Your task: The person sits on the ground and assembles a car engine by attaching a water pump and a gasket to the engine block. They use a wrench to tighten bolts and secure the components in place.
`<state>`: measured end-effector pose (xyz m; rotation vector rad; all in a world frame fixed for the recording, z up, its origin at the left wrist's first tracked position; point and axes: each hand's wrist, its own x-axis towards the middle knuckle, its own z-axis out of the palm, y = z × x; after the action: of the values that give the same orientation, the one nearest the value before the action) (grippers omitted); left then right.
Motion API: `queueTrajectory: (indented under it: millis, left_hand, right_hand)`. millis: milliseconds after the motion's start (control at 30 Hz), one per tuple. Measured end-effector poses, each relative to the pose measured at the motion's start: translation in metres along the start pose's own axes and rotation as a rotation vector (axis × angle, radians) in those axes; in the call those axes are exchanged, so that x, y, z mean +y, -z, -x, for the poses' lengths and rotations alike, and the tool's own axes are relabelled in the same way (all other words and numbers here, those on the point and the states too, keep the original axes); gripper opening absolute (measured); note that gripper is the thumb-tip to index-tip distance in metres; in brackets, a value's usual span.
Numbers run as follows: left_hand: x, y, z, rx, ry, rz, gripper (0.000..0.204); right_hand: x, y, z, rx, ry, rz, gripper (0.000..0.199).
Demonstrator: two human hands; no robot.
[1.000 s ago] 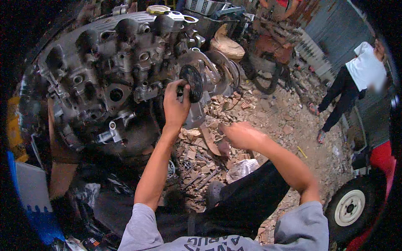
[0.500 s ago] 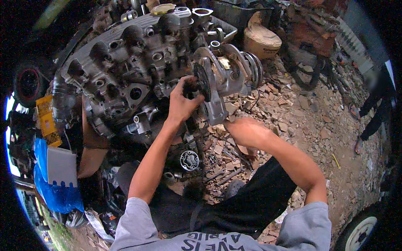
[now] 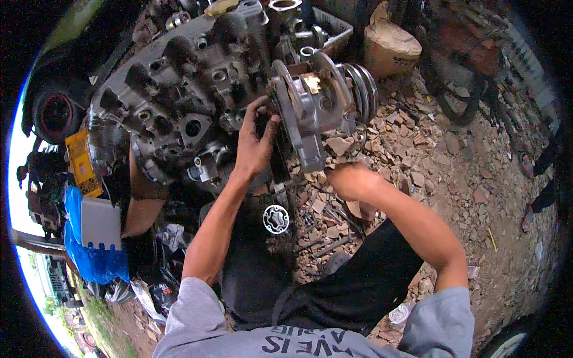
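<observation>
HEAD | metal pulley unit (image 3: 327, 106): just right of left hand (image 3: 255, 143) fingers, pulley axis running rightward from them; lower foot just above-left of right hand (image 3: 353, 181) fingers | left fingers: spread, clamping cannot be told | right fingers: curled, blurred, grip cannot be told

Rough engine-repair workshop, open to daylight at left. Greasy engine (image 3: 206, 89); rubble-strewn dirt ground (image 3: 459, 238) with metal tools (image 3: 332, 246) toward its near edge; wheel (image 3: 55, 113) far left.
</observation>
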<state>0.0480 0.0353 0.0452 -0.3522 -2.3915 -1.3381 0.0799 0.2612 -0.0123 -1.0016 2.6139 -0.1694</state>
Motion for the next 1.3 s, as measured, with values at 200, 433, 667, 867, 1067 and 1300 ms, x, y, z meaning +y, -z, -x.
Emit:
queueTrajectory:
  millis: [200, 433, 667, 867, 1067, 1300]
  left_hand:
    - [0.005, -0.001, 0.001, -0.016, 0.026, -0.015, 0.046]
    - [0.010, 0.002, 0.001, -0.083, 0.095, 0.058, 0.047]
    - [-0.006, -0.006, -0.002, -0.043, -0.013, 0.001, 0.047]
    - [-0.015, -0.007, 0.005, -0.019, -0.092, 0.054, 0.052]
    - [-0.071, 0.043, 0.069, 0.116, -0.034, -0.088, 0.048]
    - [-0.213, -0.011, 0.146, -0.501, 0.334, -0.196, 0.050]
  right_hand:
    - [0.028, -0.017, -0.012, -0.055, 0.085, 0.020, 0.025]
    - [0.051, -0.065, -0.037, -0.144, 0.056, 0.090, 0.028]
    - [0.062, -0.096, -0.033, -0.327, -0.108, 0.084, 0.023]
    - [0.053, -0.123, -0.032, -0.324, -0.089, 0.241, 0.020]
    - [0.030, -0.150, -0.116, -0.493, -0.024, 0.186, 0.018]
    - [0.082, -0.322, -0.085, -0.033, -0.612, -0.478, 0.041]
